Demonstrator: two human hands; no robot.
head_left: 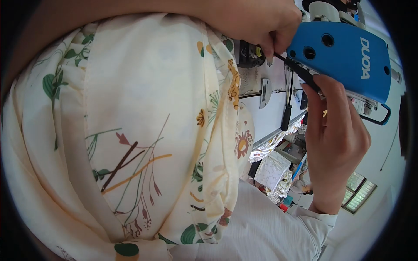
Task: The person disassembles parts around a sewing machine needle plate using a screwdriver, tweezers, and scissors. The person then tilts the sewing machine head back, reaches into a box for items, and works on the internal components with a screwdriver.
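Observation:
My right hand [337, 126] is closed around the black handle of a screwdriver [305, 75]. The screwdriver's tip meets the fingertips of my left hand [276, 32], which are pinched together beside the blue sewing machine head [339, 61]. A small metal part [269, 62] shows at those fingertips, too small to tell whether they hold it. A metal plate [264, 93] lies on the machine bed, and a second black-handled screwdriver [286, 118] lies beside it.
Cream floral cloth [143, 108] fills the left and middle of the view. Past the table edge are patterned fabric piles [272, 169] and a person [301, 186] in the background. A window [359, 191] is at the lower right.

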